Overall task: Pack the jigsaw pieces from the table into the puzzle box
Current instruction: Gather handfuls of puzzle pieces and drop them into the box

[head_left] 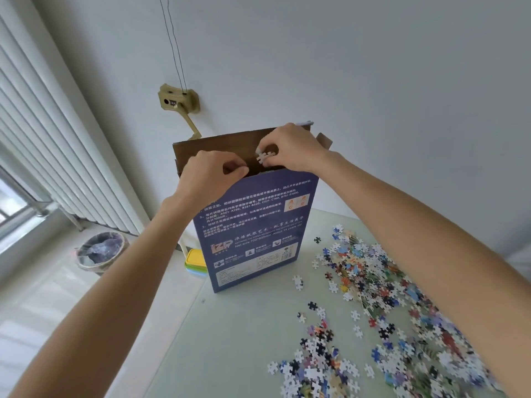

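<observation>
Table: pale green-white top, fills the lower right of the head view. Wall behind it, white radiator fins along the left.

Puzzle box: tall, blue, printed face toward the camera, standing upright on the table near its far left edge. Top is open; brown cardboard flap stands up behind the opening, a smaller flap at the right corner.

Loose jigsaw pieces: wide scatter on the table right of the box and toward the camera, mixed white backs and coloured faces, densest under the right forearm. A few singles lie apart between the box and the heap.

Bin with a liner on the floor, left of the table. Stack of yellow and green lids or trays just beside the box's lower left corner.

Left hand: at the box's top left rim, fingers curled in, thumb and forefinger tips meeting at the front edge of the opening. Cannot tell whether it pinches the rim or a piece.

Right hand: over the opening at the top right, fingers bent, fingertips clamped on a white jigsaw piece held just above the mouth of the box
</observation>
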A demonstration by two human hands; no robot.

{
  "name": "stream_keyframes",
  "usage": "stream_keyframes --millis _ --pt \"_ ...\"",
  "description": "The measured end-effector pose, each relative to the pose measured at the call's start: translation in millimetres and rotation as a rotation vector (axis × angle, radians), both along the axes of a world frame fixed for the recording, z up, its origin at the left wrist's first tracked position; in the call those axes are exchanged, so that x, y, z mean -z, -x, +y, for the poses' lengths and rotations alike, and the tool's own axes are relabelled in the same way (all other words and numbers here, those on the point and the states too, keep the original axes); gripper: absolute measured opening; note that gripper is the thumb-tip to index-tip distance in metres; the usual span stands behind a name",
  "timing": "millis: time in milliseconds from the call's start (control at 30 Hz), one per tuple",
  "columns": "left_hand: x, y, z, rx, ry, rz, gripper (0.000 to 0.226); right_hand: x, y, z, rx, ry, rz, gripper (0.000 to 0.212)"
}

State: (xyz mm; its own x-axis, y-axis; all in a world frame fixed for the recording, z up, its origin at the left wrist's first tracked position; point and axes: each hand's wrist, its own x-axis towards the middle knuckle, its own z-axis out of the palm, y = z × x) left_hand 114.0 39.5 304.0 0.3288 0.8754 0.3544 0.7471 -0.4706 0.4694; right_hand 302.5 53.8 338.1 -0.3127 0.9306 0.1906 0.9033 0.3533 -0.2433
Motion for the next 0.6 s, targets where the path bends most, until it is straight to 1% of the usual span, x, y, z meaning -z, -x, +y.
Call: stream_keyframes --millis 67,133,233,333,400,467,533,600 --pt "3 0 -2 -0.001 -0.014 -0.024 0.019 5 1 0 0.039 -0.029 -0.004 0.021" --pt "5 0 -5 0.007 -0.052 -0.036 0.019 9 1 0 0.059 -0.043 0.021 0.017" --pt "10 -4 -10 -0.002 -0.168 -0.004 0.018 11 0 -7 0.060 -0.050 0.102 0.011" --pt "15 -9 -17 -0.019 -0.374 0.051 0.017 15 -4 -16 0.072 -0.068 0.178 0.020" --pt "19 -10 -25 0.019 -0.561 0.051 0.017 22 -6 -31 0.086 -0.177 0.256 0.025" --pt "30 -13 -37 0.124 -0.683 0.004 0.016 37 -8 -60 0.119 -0.314 0.397 0.026" --pt "54 -20 -58 0.233 -0.688 -0.072 0.015 67 -13 -100 0.186 -0.391 0.497 0.024" --pt "89 -27 -84 0.298 -0.578 -0.140 0.014 116 -22 -141 0.261 -0.356 0.509 0.020"
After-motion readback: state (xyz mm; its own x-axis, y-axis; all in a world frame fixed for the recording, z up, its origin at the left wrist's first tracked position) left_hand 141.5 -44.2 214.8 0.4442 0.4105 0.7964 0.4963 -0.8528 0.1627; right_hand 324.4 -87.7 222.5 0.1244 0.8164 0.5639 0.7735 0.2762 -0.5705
